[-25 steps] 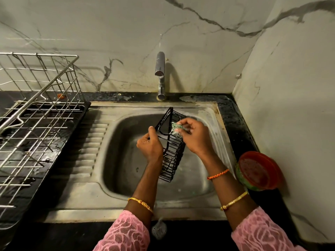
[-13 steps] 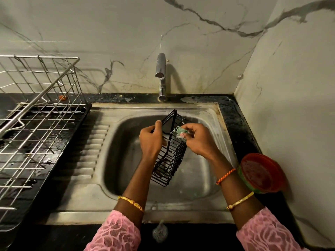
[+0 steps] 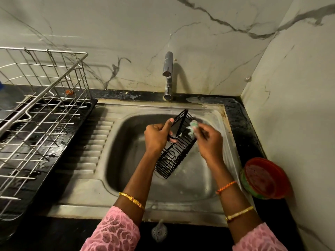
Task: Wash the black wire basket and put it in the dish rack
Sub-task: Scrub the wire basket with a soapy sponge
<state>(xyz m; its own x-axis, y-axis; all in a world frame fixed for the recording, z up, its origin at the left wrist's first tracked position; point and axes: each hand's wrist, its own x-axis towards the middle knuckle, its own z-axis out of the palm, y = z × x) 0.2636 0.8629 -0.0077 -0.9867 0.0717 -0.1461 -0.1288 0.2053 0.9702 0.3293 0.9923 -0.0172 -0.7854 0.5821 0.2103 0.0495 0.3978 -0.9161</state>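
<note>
Gripping the black wire basket [image 3: 175, 153] near its upper end, the left hand [image 3: 157, 136] has its fingers curled round the wires and its thumb pressed along the rim, holding the basket tilted in the air above the steel sink [image 3: 126, 160] at the centre of the frame, its open top toward the tap [image 3: 167, 75] and its lower end pointing down at the basin. The right hand [image 3: 208, 140] pinches a soapy green scrub pad [image 3: 193, 127] between curled fingers and thumb and presses it against the basket's upper right side. Foam clings to the pad and the wires beside it. At the left of the frame the steel dish rack [image 3: 41, 113] stands on a black drip tray [image 3: 54, 160], well apart from the basket. A red-lidded round container [image 3: 262, 178] sits on the dark counter at the lower right, just beside the sink's edge. A small wad of mesh scrubber [image 3: 159, 231] lies on the counter at the bottom centre, between the pink sleeves.
</note>
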